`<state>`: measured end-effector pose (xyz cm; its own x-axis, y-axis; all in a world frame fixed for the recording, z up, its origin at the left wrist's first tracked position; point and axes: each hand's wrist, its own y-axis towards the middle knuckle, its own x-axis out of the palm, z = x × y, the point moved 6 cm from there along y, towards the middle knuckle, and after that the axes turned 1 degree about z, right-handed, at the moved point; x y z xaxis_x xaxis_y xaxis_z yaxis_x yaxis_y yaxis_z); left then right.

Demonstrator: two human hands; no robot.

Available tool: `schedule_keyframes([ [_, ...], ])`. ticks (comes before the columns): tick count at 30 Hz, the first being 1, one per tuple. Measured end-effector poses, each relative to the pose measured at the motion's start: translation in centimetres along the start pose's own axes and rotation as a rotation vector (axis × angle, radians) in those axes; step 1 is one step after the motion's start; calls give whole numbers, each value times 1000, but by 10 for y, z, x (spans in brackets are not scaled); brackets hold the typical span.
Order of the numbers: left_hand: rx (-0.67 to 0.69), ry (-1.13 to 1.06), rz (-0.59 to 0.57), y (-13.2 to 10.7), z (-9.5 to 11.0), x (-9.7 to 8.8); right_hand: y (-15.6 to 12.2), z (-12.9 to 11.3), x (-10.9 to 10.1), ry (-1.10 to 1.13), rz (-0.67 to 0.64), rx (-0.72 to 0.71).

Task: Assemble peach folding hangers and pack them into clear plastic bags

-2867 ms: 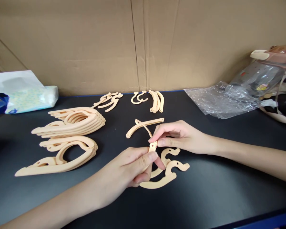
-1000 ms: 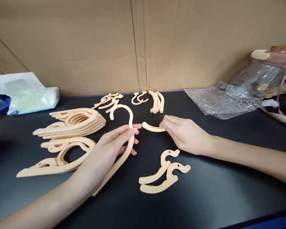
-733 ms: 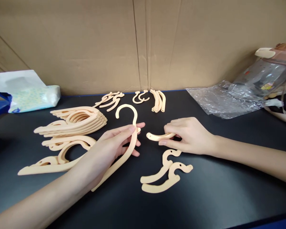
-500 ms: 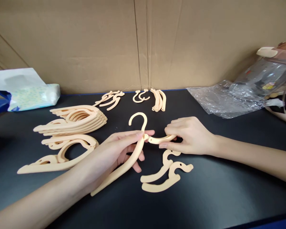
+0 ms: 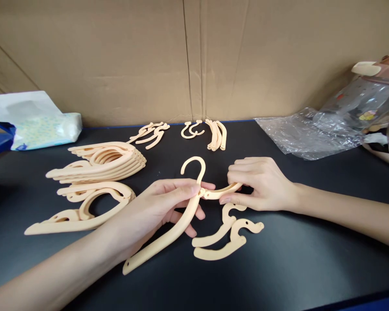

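Between thumb and fingers, my left hand (image 5: 162,201) grips a cream plastic hanger near its joint, where the curved hook (image 5: 202,166) meets one long arm (image 5: 168,233) that slopes down to the left. My right hand (image 5: 262,183) is closed around the outer end of a second hanger arm (image 5: 221,193). That arm's inner end touches the joint beside my left fingertips; whether it is fastened cannot be seen. Just below my right hand, two loose curved pieces with holes, a front one (image 5: 218,253) and a rear one (image 5: 214,234), lie on the black table.
Stacked folded hangers (image 5: 116,164) lie at the left, with more folded hangers (image 5: 94,220) in front. Along the back are small curved pieces (image 5: 154,134), two hooks (image 5: 191,130) and straight arms (image 5: 216,134). Tissues (image 5: 48,129), clear plastic (image 5: 298,134) and a bottle (image 5: 356,103) flank the table.
The hook and its arm have shifted slightly right and down and turned a little. The gap between the joint and the right-hand arm has closed. My right hand moved slightly right.
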<state>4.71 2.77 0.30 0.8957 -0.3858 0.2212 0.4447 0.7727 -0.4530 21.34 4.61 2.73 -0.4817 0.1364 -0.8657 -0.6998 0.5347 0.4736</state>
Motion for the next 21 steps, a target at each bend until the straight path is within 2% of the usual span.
schedule_keyframes([
  [9, 96, 121, 154, -1, 4, -8, 0, -2, 0, -29, 7, -27],
  [12, 50, 105, 144, 0, 1, -7, 0, -3, 0, -43, 18, -52],
  [18, 55, 5, 113, 0, 1, -5, 1, 3, 2, 10, -20, 18],
  [21, 31, 10, 102, 0, -1, -6, 1, 2, 2, 5, -13, 9],
])
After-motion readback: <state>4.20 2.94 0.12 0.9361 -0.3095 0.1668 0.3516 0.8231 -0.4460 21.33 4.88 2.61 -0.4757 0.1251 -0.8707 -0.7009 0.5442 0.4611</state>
